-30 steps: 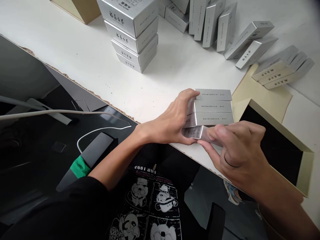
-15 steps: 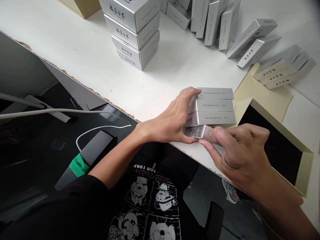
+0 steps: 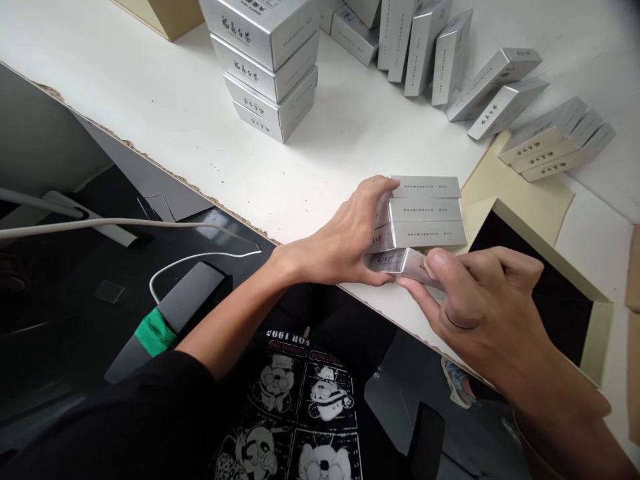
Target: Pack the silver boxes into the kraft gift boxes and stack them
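A row of silver boxes (image 3: 426, 211) with dark lettering lies at the table's near edge. Across their left ends stretches my left hand (image 3: 345, 233), fingers at the far box and thumb against the nearest one, clasping the row. The nearest silver box (image 3: 407, 262) sits slightly askew from the others. My right hand (image 3: 475, 293), with a dark ring on one finger, pinches that box's right part between thumb and fingers and hides its right end. Just right of the row is an open cream box (image 3: 603, 340) with a black inside, partly covered by my right hand and forearm.
A stack of silver boxes (image 3: 295, 87) stands at the back left. Several more silver boxes (image 3: 423, 50) lean or lie along the back right, some on a cream panel (image 3: 525, 200). A cream carton (image 3: 175, 17) is at top left. A white cable (image 3: 200, 255) hangs below the table edge.
The view has shifted slightly, so the things at the right appear a little further left. Both hands keep the same hold on the boxes.
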Demonstrator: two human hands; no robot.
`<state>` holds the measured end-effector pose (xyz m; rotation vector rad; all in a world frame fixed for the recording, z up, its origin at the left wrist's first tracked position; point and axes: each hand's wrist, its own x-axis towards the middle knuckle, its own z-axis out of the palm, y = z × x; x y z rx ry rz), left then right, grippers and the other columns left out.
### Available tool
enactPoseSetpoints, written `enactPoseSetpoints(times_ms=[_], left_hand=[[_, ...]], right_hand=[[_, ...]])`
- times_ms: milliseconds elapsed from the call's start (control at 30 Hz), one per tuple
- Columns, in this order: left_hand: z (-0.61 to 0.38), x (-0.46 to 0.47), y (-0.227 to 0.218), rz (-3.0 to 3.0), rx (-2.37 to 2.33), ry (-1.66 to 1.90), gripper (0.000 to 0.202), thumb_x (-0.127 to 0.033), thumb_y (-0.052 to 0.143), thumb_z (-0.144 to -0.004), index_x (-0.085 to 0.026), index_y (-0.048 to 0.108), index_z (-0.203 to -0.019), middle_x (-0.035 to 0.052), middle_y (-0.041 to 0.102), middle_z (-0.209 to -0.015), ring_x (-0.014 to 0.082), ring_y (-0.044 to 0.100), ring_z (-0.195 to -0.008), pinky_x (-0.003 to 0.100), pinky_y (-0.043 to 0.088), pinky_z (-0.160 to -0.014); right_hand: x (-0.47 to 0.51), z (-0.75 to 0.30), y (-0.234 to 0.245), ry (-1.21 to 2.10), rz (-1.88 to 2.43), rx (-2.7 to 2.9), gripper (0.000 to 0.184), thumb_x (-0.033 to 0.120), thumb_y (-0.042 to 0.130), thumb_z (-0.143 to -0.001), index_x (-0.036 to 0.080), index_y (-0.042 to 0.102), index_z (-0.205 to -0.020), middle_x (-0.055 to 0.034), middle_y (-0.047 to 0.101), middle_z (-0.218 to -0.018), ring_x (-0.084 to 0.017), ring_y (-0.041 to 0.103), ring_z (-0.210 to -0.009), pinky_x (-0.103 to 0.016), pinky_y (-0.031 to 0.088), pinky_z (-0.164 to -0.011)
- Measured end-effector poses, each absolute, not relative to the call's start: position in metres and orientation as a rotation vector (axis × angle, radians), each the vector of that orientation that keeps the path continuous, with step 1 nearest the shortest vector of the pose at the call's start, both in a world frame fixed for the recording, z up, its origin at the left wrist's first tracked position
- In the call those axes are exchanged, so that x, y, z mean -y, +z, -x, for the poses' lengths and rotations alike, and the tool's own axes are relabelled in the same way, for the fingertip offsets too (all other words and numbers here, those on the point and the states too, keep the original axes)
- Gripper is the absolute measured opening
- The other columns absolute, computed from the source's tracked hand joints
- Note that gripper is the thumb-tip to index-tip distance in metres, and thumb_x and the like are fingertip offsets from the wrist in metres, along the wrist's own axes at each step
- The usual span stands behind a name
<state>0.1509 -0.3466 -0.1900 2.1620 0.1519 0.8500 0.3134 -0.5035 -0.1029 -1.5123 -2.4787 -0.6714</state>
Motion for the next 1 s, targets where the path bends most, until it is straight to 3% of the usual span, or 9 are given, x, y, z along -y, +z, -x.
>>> enactPoseSetpoints(times_ms=[133,300,433,600,833,1000], left_hand=[[-0.151,0.347,-0.190,-2.155,-0.157,0.857,0.108,-0.045,0.084,-0.077,-0.025,0.010,-0.154,0.0214,0.030,-0.154,0.0441,0.037,-0.150,0.066,0.042,-0.124],[-0.151,0.346,-0.190,-2.122,-0.170,0.820,0.111,-0.047,0.087,-0.074,-0.025,0.013,-0.154,0.0214,0.031,-0.156,0.0456,0.039,-0.149,0.068,0.040,-0.125],[-0.151,0.346,-0.188,-2.107,-0.198,0.790,0.114,-0.050,0.089,-0.071,-0.025,0.016,-0.154,0.0217,0.032,-0.156,0.0464,0.040,-0.149,0.069,0.039,-0.126],[-0.151,0.346,-0.187,-2.081,-0.182,0.774,0.112,-0.042,0.088,-0.072,-0.026,0.014,-0.154,0.0221,0.032,-0.157,0.0471,0.039,-0.149,0.070,0.040,-0.125],[-0.151,0.346,-0.186,-2.076,-0.178,0.770,0.109,-0.042,0.087,-0.072,-0.024,0.015,-0.153,0.0233,0.032,-0.155,0.0479,0.039,-0.149,0.071,0.043,-0.122],[-0.151,0.346,-0.186,-2.092,-0.192,0.810,0.105,-0.036,0.084,-0.075,-0.026,0.012,-0.151,0.0234,0.030,-0.155,0.0477,0.036,-0.150,0.071,0.044,-0.121]], right_hand=[[0.501,-0.309,-0.106,-0.680,1.514,2.448,0.057,-0.003,0.074,-0.085,0.015,0.042,-0.128,-0.0037,0.063,-0.106,-0.019,0.055,-0.092,-0.041,0.044,-0.088],[0.501,-0.309,-0.106,-0.722,1.468,2.523,0.052,0.003,0.073,-0.091,0.018,0.043,-0.130,0.0011,0.067,-0.096,-0.017,0.047,-0.078,-0.038,0.041,-0.079],[0.502,-0.310,-0.100,-0.694,1.466,2.518,0.052,-0.001,0.074,-0.088,0.021,0.044,-0.125,0.0017,0.070,-0.098,-0.017,0.050,-0.080,-0.038,0.042,-0.081],[0.499,-0.309,-0.101,-0.745,1.405,2.544,0.052,0.003,0.076,-0.089,0.018,0.044,-0.126,-0.0017,0.068,-0.098,-0.020,0.050,-0.087,-0.040,0.042,-0.082],[0.500,-0.310,-0.101,-0.766,1.399,2.585,0.047,-0.001,0.067,-0.092,0.016,0.044,-0.130,-0.0003,0.068,-0.094,-0.019,0.046,-0.081,-0.040,0.041,-0.078],[0.500,-0.309,-0.097,-0.784,1.410,2.643,0.051,-0.005,0.063,-0.090,0.014,0.043,-0.133,-0.0033,0.069,-0.102,-0.022,0.050,-0.091,-0.041,0.044,-0.085]])
